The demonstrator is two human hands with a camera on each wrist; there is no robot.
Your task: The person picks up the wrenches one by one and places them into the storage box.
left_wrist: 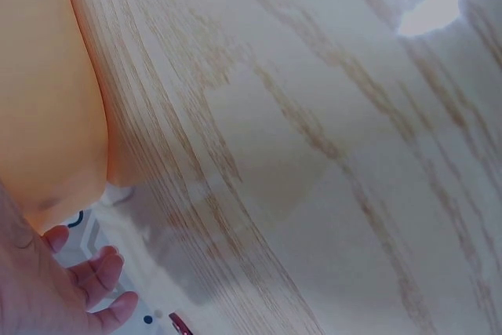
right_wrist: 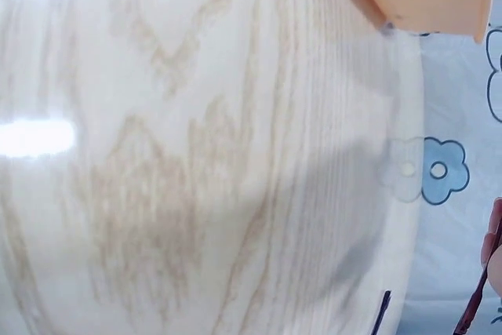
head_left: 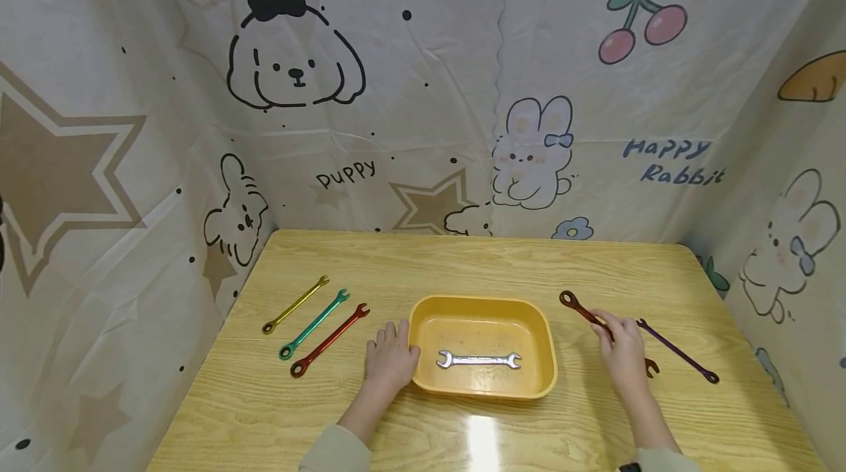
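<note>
- Dark red metal combination wrench (head_left: 584,310) sits in the grip of our right hand (head_left: 623,351) over the right side of the pale wood-grain table (head_left: 489,260), ring end pointing away from us; we cannot tell whether its lower end clears the surface.
- Our hold falls near its middle; a slack pinch, we judge, could let the glossy shaft twist and drop.
- Slender purple metal wrench (head_left: 677,350) lies just right of that hand. A sideways swing of the held wrench's forked end could strike it and send it skidding.
- Our left hand (head_left: 391,360), fingers loosely extended and clasping nothing, rests against the left wall of the yellow-orange rectangular plastic tub (head_left: 485,299), thumb at the rim. A careless push there could slide the tub.
- Silver metal double-ended wrench (head_left: 479,360) lies flat inside the tub, where a jolt could shift it.
- Gold metal wrench (head_left: 296,303), green metal wrench (head_left: 314,324) and red metal wrench (head_left: 332,340) lie slanted, apart from one another, left of our left hand. The red is nearest, so a leftward sweep could knock it into the green.
</note>
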